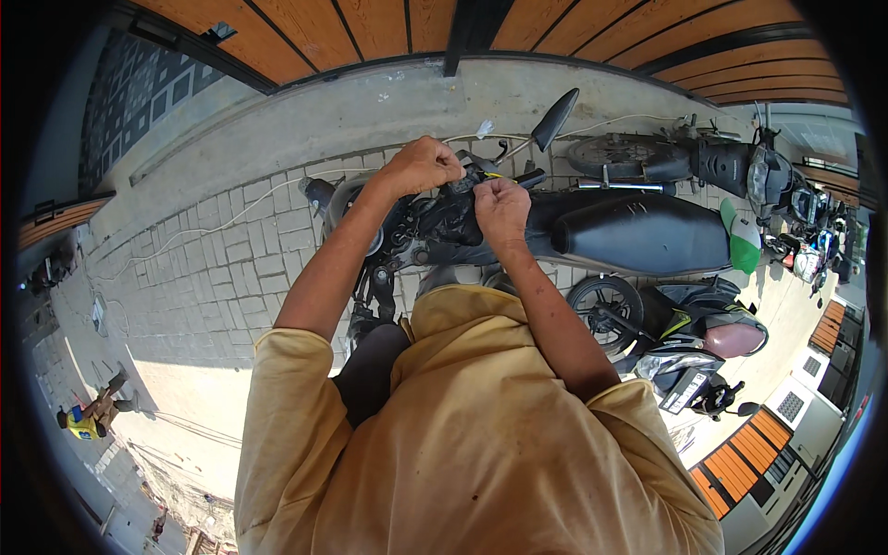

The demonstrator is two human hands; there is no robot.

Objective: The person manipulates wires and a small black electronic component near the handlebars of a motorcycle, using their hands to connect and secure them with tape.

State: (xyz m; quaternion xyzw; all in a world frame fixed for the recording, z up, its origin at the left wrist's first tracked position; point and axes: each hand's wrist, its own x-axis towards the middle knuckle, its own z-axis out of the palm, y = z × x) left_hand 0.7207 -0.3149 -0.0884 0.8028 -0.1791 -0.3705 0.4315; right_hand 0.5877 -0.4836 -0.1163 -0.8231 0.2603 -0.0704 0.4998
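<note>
Yellow shirt [481,444] | left hand [424,165], right hand [500,208] fisted (on motorcycle [610,227])

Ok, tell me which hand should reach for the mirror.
Probably the right hand: it sits nearer the mirror, which rises just to its right above the handlebar. The left hand is farther off, fisted on the handlebar parts.

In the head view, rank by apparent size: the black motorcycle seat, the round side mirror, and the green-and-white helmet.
1. black motorcycle seat, clearly largest.
2. green-and-white helmet and round side mirror look about alike, so I leave them unranked; fisheye bending near the rim adds doubt.
</note>
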